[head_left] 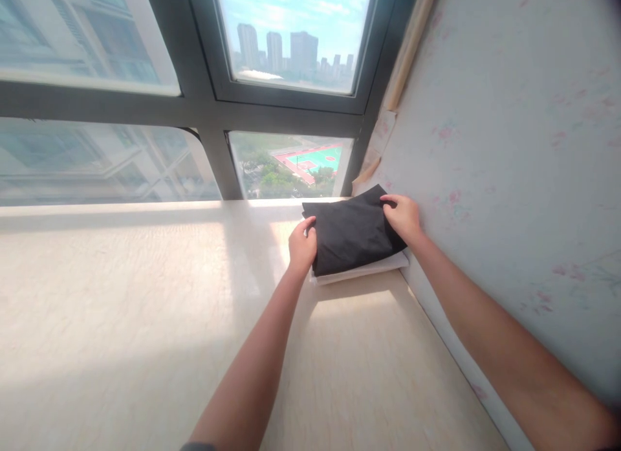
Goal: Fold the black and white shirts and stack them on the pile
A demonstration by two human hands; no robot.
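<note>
A folded piece of black cloth (352, 231) lies over a white folded item (363, 270) in the corner of the windowsill; only the white item's front edge shows. At the cloth's left edge, my left hand (303, 244) pinches it between thumb and fingers. My right hand (402, 217) grips its upper right side, close to the wall. What kind of cloth it is, I cannot tell.
The pale, marble-patterned sill (145, 308) stretches to the left in sunlight. A dark window frame (204, 108) stands behind. On the right rises a wall with floral wallpaper (509, 147), peeling along a strip (381, 137) beside the window.
</note>
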